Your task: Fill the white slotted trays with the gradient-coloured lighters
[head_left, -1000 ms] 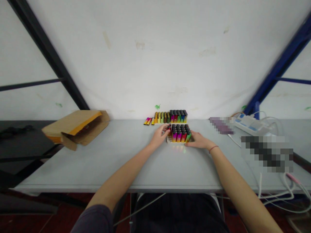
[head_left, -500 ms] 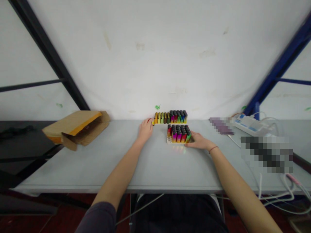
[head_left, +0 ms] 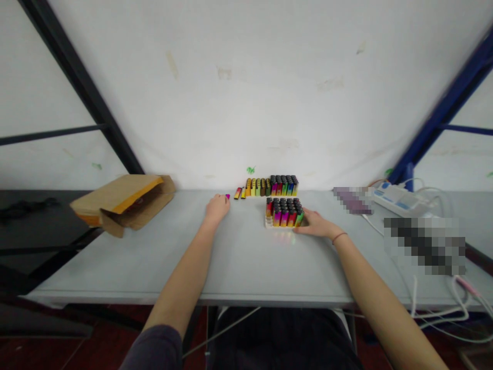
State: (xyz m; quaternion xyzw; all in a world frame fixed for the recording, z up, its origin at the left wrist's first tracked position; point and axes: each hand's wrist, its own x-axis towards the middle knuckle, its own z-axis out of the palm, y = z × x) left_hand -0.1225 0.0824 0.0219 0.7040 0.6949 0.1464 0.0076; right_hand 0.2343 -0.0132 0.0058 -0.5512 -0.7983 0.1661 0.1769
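Observation:
My left hand (head_left: 217,207) rests on the tabletop with its fingers closed around a lighter (head_left: 227,196); only a magenta end of it shows. Just to its right lie two loose lighters, a red-and-yellow one (head_left: 238,193) and a yellow one (head_left: 243,193). My right hand (head_left: 316,225) grips the right side of a clear tray (head_left: 268,223) filled with upright, black-topped lighters (head_left: 284,216). The tray's front left slot shows no lighter. Behind it stand a block of yellow-to-dark lighters (head_left: 258,187) and a block of multicoloured lighters (head_left: 284,185).
An open cardboard box (head_left: 119,203) lies at the left of the grey table (head_left: 246,267). On the right are a white power strip (head_left: 396,199), white cables (head_left: 442,321) and blurred items. A wall (head_left: 246,103) rises behind the table.
My left hand has moved left, away from the yellow lighters, uncovering the two loose lighters, and a magenta end now shows at its fingers. My right hand stays on the tray.

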